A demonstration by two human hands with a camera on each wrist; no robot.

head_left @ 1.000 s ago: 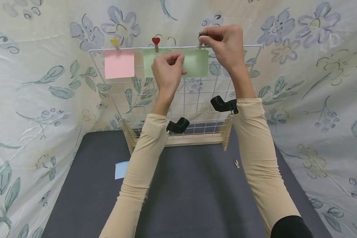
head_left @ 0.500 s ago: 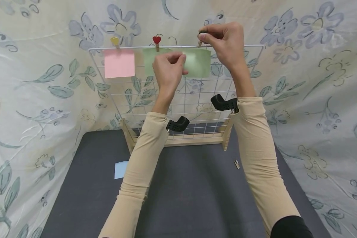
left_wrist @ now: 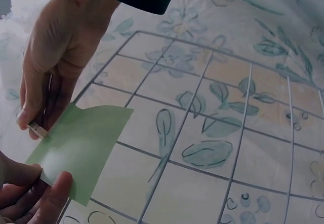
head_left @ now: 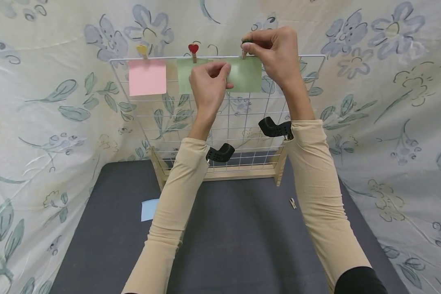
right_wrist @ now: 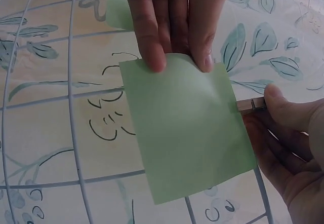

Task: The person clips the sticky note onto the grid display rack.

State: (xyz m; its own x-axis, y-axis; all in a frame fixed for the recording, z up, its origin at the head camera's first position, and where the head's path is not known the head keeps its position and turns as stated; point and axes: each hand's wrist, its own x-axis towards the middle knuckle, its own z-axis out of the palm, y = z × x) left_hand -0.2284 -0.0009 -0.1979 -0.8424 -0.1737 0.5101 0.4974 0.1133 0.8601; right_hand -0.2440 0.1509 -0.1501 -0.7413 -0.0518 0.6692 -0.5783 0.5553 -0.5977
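Note:
My left hand [head_left: 210,86] pinches the left edge of a green sheet of paper [head_left: 246,75], held against the top of a white wire grid [head_left: 310,55]. My right hand [head_left: 277,55] grips a small wooden clothespin [head_left: 244,54] at the sheet's upper edge. In the right wrist view, the clothespin's [right_wrist: 248,105] tip meets that edge; whether it bites the wire too, I cannot tell. Left of my hands hang another green sheet [head_left: 184,75], under a red-heart clothespin [head_left: 194,50], and a pink sheet [head_left: 147,77], under a yellow-heart clothespin [head_left: 142,51].
The grid stands in a wooden base [head_left: 239,173] on a dark table [head_left: 235,232]. A light blue sheet [head_left: 148,210] lies at the left, partly behind the left sleeve [head_left: 176,196]. One loose clothespin [head_left: 292,203] lies at the right. Floral cloth [head_left: 51,122] hangs behind.
The held green sheet has risen slightly, its upper edge now at the grid's top bar. My right hand has shifted a little left with the clothespin. The left hand has barely moved.

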